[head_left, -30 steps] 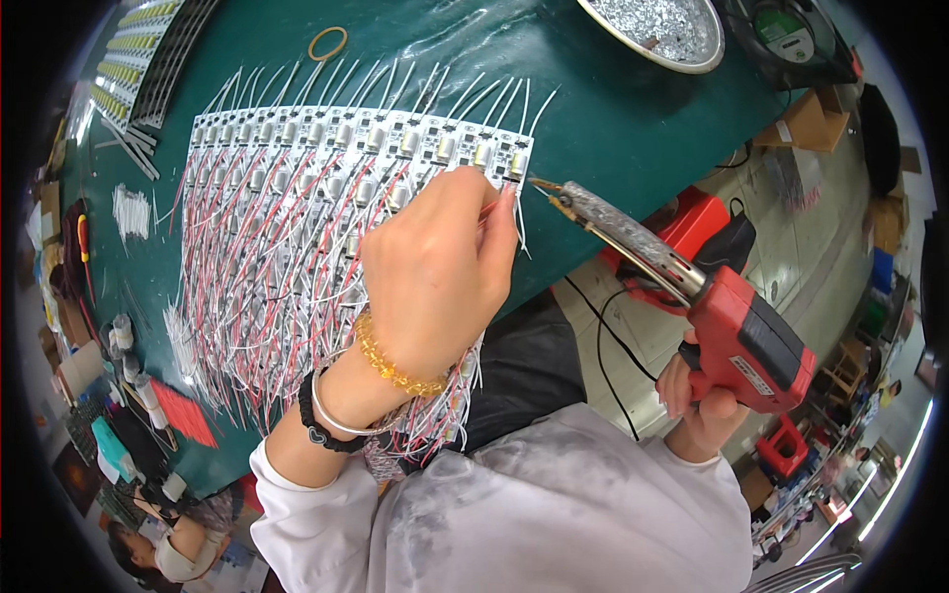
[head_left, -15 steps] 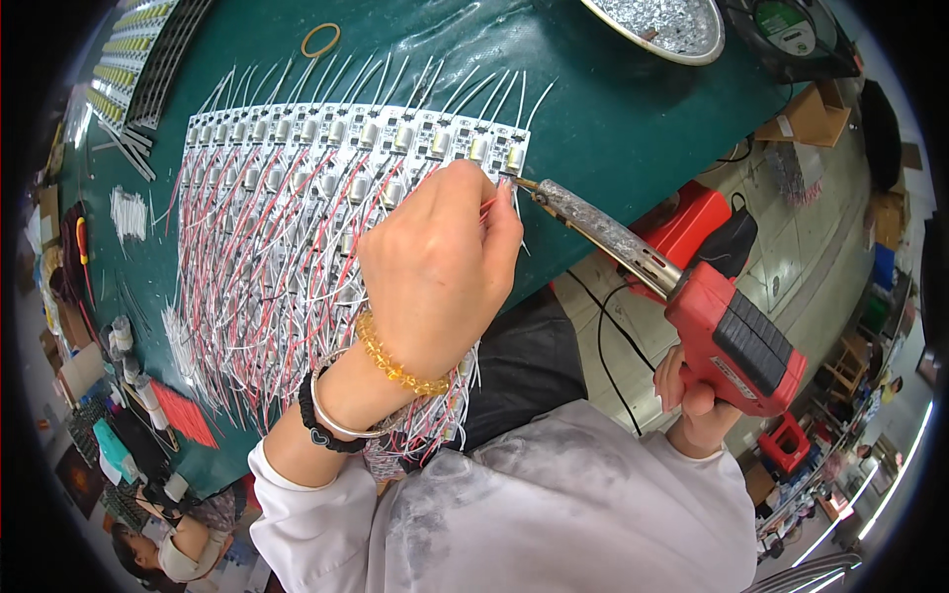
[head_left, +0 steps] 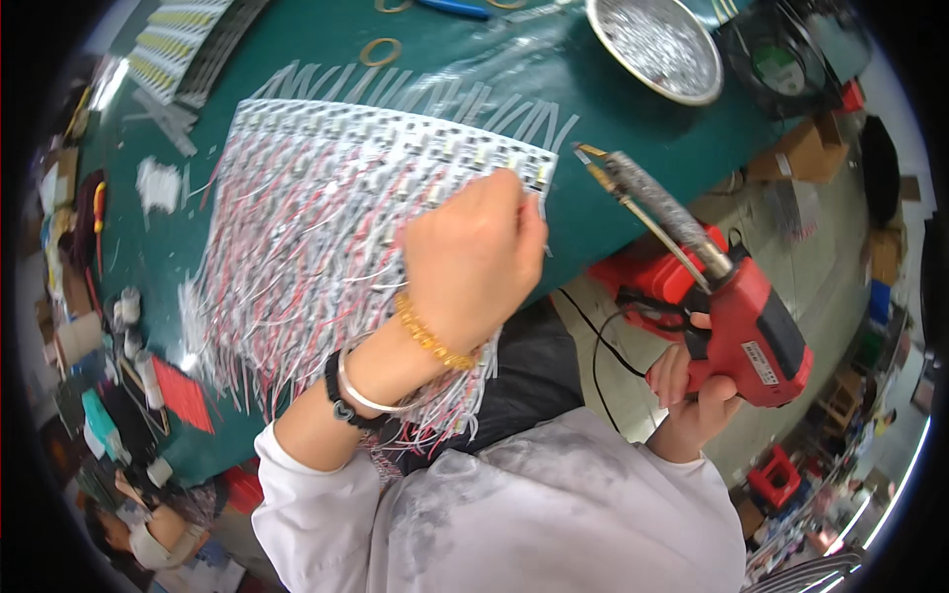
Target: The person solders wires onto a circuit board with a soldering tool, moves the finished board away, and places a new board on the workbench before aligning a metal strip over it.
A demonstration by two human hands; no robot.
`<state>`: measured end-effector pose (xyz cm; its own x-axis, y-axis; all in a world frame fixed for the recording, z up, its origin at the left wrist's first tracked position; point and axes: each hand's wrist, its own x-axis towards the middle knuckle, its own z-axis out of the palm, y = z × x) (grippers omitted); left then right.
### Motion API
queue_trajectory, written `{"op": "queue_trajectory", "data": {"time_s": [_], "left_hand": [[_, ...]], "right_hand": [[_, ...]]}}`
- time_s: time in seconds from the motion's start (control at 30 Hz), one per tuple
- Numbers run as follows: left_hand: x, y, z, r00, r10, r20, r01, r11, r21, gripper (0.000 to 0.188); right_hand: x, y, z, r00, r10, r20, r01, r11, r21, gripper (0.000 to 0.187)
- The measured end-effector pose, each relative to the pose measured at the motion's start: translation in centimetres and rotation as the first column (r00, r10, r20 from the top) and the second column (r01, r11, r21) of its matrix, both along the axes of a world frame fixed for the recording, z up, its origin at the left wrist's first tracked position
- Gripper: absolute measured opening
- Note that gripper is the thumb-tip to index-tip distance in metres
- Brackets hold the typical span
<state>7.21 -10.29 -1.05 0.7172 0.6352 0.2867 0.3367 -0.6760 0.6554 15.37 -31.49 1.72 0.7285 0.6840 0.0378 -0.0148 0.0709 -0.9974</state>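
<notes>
A white panel of small circuit boards (head_left: 371, 124) lies on the green table (head_left: 514, 49), with white wires sticking out along its far edge. Many red and white wires (head_left: 287, 257) spread over its boards toward me. Over the panel's right end is my left hand (head_left: 470, 257), fingers closed in a pinch; whatever they hold is hidden and blurred. My right hand (head_left: 697, 415) grips a red and black soldering gun (head_left: 761, 341) by its handle. The gun's tip stands to the right of the panel's far right corner, apart from it.
A metal bowl (head_left: 682, 97) of silvery bits sits at the far right. Rubber bands (head_left: 366, 49) lie beyond the panel. More board strips (head_left: 173, 49), white wires (head_left: 158, 186) and red wires (head_left: 181, 393) are on the left. Another person (head_left: 163, 534) sits at lower left.
The soldering gun's tip has moved up and away from my left fingers and the boards. My left hand stays at the panel's right end. The whole view has shifted slightly.
</notes>
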Motion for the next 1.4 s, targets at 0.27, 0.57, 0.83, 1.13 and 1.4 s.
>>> {"op": "queue_trajectory", "data": {"time_s": [0.27,0.57,0.83,1.13,1.4], "left_hand": [[-10.9,3.4,8.5,0.961,0.265,-0.076,-0.237,0.934,0.268,0.008],[-39.1,8.2,4.6,0.483,0.846,-0.228,-0.657,0.522,0.544,0.017],[-28.0,8.3,4.9,0.854,0.518,-0.045,-0.479,0.818,0.318,0.013],[-26.2,9.7,3.6,0.882,0.468,0.047,-0.453,0.872,-0.183,0.016],[-28.3,8.6,3.5,0.853,0.521,0.008,-0.512,0.841,-0.177,0.017]], "right_hand": [[-0.6,1.8,-2.1,0.968,-0.01,-0.25,0.062,0.978,0.2,0.074],[-0.3,3.4,-2.7,0.959,0.088,-0.271,-0.027,0.975,0.22,0.054],[-4.4,3.7,-2.3,0.961,0.227,-0.157,-0.189,0.956,0.224,0.061],[-7.3,3.9,-1.9,0.822,0.441,-0.359,-0.363,0.893,0.267,0.058],[-7.9,4.5,-1.2,0.754,0.461,-0.468,-0.339,0.883,0.324,0.058]]}}
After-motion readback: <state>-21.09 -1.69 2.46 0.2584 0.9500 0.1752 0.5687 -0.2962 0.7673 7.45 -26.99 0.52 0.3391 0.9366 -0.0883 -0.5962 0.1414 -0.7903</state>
